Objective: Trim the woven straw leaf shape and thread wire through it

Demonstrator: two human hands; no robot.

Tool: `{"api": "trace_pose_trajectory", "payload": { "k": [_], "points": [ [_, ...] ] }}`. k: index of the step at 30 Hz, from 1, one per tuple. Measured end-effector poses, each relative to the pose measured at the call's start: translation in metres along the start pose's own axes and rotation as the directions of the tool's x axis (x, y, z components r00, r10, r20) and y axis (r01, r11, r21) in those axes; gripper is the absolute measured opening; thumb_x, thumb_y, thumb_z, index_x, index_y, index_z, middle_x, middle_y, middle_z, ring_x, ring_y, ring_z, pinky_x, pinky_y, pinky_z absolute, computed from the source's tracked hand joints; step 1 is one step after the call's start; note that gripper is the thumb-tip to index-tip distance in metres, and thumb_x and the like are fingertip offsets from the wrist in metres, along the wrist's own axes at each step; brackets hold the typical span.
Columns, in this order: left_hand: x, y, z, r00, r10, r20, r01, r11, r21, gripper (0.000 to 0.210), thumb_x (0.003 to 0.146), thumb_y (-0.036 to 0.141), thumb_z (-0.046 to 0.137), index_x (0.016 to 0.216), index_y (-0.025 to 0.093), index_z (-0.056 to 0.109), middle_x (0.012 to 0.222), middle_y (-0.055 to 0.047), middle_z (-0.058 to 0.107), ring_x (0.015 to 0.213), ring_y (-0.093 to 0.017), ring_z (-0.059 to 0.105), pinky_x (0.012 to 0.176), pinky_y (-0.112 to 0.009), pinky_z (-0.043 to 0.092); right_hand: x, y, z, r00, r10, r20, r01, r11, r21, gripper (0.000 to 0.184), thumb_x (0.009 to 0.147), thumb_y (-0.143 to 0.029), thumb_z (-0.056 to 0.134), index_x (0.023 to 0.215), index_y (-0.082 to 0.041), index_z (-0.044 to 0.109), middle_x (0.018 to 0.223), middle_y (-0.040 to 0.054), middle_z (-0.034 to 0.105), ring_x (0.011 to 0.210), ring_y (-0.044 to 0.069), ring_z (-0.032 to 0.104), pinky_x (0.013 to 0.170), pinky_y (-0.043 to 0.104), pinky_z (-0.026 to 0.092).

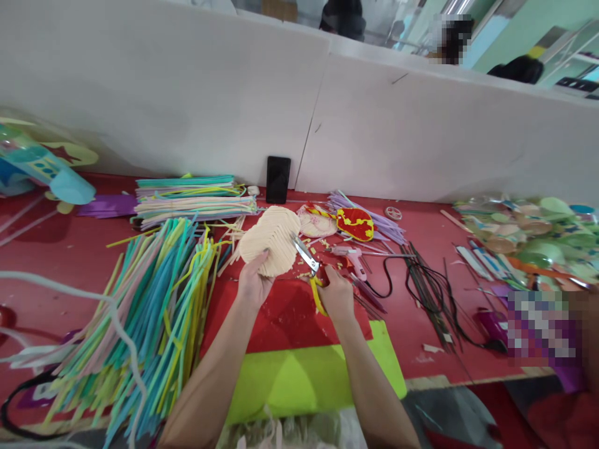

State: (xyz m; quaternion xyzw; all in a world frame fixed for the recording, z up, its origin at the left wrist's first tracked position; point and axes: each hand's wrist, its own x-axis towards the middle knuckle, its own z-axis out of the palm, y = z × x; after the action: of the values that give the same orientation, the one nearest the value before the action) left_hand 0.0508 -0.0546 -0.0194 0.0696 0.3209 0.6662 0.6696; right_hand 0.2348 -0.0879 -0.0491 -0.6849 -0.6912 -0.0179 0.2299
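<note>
My left hand [254, 282] pinches the lower edge of a cream ribbed piece [269, 240] with a rounded, lobed outline, held up over the table. In my right hand [336, 292] is a pair of scissors [309, 257] with yellow handles. Its metal blades point up and left, with the tips at the right edge of the cream piece. Small cream offcuts [304, 260] lie on the table under the blades. Just beyond my right hand rests a pink hot glue gun [352, 257]. A red and yellow decorated piece [355, 224] lies farther back.
Pipe cleaners in pastel colours [154, 312] spread over the left, with more bundles [196, 202] behind. A black phone [277, 179] leans against the white partition [224, 106]. Dark sticks and a cable [435, 293] lie right, near packaged items [543, 243]. A person sits at the far right.
</note>
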Motion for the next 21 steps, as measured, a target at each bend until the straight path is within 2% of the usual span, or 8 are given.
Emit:
{"api": "trace_pose_trajectory", "payload": {
  "k": [6, 13, 17, 21],
  "points": [
    [0.001, 0.000, -0.002, 1.000, 0.009, -0.012, -0.009, 1.000, 0.015, 0.038, 0.074, 0.011, 0.063, 0.111, 0.020, 0.062, 0.114, -0.006, 0.067, 0.102, -0.019, 0.064, 0.084, -0.028, 0.054, 0.001, 0.000, -0.001, 0.999, 0.010, 0.050, -0.009, 1.000, -0.025, 0.029, 0.082, -0.045, 0.053, 0.087, -0.017, 0.057, 0.072, 0.0052, 0.064, 0.064, 0.019, 0.060, 0.055, 0.026, 0.031],
    [-0.002, 0.003, 0.002, 0.999, 0.009, -0.034, -0.008, 0.999, 0.043, 0.042, 0.073, 0.009, 0.064, 0.113, 0.019, 0.061, 0.115, -0.007, 0.066, 0.107, -0.022, 0.061, 0.089, -0.030, 0.052, 0.006, -0.003, -0.010, 0.998, 0.021, 0.052, -0.020, 1.000, -0.022, 0.040, 0.083, -0.046, 0.052, 0.106, -0.014, 0.051, 0.097, 0.0126, 0.064, 0.092, 0.027, 0.060, 0.065, 0.030, 0.041],
    [-0.001, 0.000, 0.000, 1.000, 0.009, -0.028, -0.007, 0.998, 0.063, 0.041, 0.072, 0.010, 0.065, 0.112, 0.019, 0.062, 0.116, -0.007, 0.066, 0.106, -0.022, 0.062, 0.086, -0.029, 0.053, 0.007, -0.005, -0.010, 0.998, 0.007, 0.067, -0.007, 1.000, -0.009, 0.043, 0.083, -0.045, 0.052, 0.111, -0.012, 0.050, 0.105, 0.0153, 0.062, 0.096, 0.028, 0.059, 0.070, 0.032, 0.044],
    [-0.001, -0.002, -0.002, 1.000, 0.016, -0.015, -0.015, 0.998, 0.068, 0.041, 0.072, 0.011, 0.066, 0.112, 0.019, 0.062, 0.116, -0.007, 0.066, 0.103, -0.021, 0.063, 0.084, -0.029, 0.054, 0.006, -0.005, -0.011, 0.996, 0.018, 0.090, -0.017, 1.000, -0.014, 0.041, 0.084, -0.046, 0.051, 0.109, -0.014, 0.052, 0.103, 0.0133, 0.064, 0.093, 0.027, 0.061, 0.067, 0.031, 0.043]
  ]
}}
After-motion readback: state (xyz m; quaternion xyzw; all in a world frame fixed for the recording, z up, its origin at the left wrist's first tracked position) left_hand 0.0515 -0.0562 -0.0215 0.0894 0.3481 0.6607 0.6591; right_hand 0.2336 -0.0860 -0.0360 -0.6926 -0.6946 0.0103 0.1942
